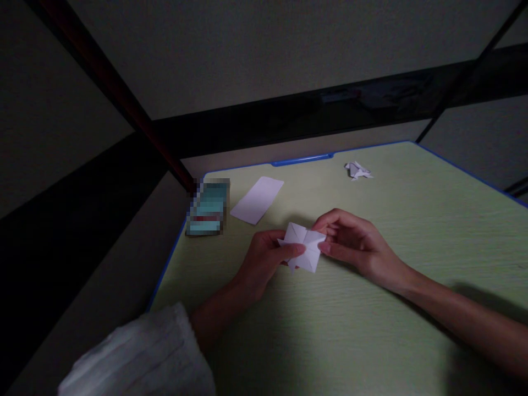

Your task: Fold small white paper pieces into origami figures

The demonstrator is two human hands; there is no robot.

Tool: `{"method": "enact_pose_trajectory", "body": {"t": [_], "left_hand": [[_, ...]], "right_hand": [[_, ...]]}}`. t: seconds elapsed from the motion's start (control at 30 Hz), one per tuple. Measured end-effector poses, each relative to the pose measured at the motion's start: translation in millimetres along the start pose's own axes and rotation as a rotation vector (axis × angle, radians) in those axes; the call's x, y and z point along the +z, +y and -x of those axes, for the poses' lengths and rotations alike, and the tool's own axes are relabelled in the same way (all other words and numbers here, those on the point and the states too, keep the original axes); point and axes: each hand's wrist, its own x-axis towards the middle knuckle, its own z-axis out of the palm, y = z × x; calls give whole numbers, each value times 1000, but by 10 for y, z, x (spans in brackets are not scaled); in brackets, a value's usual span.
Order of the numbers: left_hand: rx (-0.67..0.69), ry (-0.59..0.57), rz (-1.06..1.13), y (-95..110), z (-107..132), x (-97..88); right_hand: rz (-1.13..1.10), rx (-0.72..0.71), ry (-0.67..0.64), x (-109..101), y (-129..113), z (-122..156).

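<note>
A small white folded paper, creased with pointed flaps, is held up above the table in front of me. My left hand grips it from the left, thumb flat on its face and the other fingers behind it. At its right edge, my right hand pinches a corner between thumb and fingertips. The undersides of the paper and the fingers behind it are hidden.
A pale green table with a blue edge lies beneath my hands. Beyond them are a white paper rectangle, a pixelated phone-like object at the left edge, and a folded paper figure. A blue handle lines the far edge, near a wall.
</note>
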Motion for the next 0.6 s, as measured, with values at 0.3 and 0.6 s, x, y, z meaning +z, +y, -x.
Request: {"method": "enact_pose_trajectory", "body": {"t": [0.3,0.6], "left_hand": [[52,-66,-180,4,10,-3],[22,-21,-274,-29,-18,-4]], "right_hand": [[139,19,-24,-72,25,-28],[302,-64,-207,-226,23,-77]]}}
